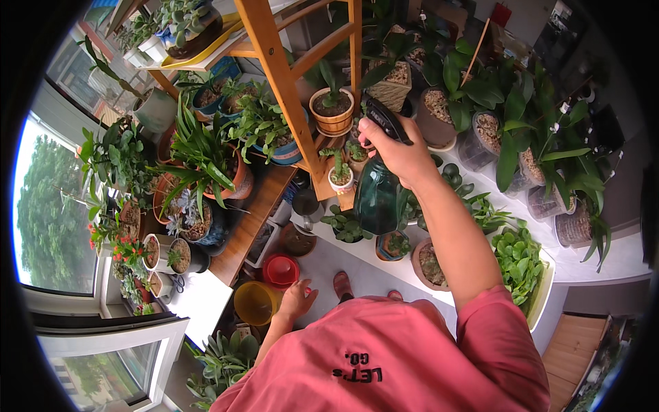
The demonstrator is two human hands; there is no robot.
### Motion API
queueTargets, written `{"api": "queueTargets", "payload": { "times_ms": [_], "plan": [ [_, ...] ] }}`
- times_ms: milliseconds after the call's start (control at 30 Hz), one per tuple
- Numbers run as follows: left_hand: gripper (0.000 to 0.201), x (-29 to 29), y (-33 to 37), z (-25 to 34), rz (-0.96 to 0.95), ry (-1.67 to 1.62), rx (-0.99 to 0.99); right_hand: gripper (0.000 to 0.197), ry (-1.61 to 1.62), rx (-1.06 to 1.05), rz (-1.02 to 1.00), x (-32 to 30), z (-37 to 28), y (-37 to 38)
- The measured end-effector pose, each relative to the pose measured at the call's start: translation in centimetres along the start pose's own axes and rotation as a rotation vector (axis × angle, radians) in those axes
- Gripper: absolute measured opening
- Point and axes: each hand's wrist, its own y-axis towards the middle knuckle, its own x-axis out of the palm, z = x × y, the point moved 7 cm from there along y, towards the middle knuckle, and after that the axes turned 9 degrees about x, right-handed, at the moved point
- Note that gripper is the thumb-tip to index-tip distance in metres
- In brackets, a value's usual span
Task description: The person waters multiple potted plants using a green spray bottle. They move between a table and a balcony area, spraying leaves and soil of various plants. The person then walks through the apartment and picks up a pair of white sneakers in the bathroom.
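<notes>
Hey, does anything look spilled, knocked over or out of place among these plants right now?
Nothing stands out. The pots on the wooden shelf and the white ledge stand upright, with no spilled soil visible. The right hand grips a dark green spray bottle; the left hand hangs free above a yellow pot.

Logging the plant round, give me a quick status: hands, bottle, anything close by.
Right hand shut on dark green spray bottle, raised over the potted plants. Left hand open, hanging low above yellow pot. Wooden shelf post close beside the bottle.
</notes>
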Motion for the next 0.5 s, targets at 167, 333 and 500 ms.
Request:
{"api": "queueTargets", "payload": {
  "times_ms": [167, 333, 500],
  "plan": [
    [0.045, 0.6, 0.1, 0.9, -0.054, 0.048, -0.017, 0.027, -0.179, -0.020, -0.042, 0.2, 0.2, 1.9],
    [0.045, 0.4, 0.9, 1.8, -0.025, 0.014, -0.020, 0.031, -0.107, -0.159, 0.103, -0.4, -0.6, 5.0],
    [0.046, 0.6, -0.1, 0.0, -0.006, 0.057, -0.051, 0.024, 0.024, -0.109, 0.027, -0.1, -4.3, 0.6]
  ]
}}
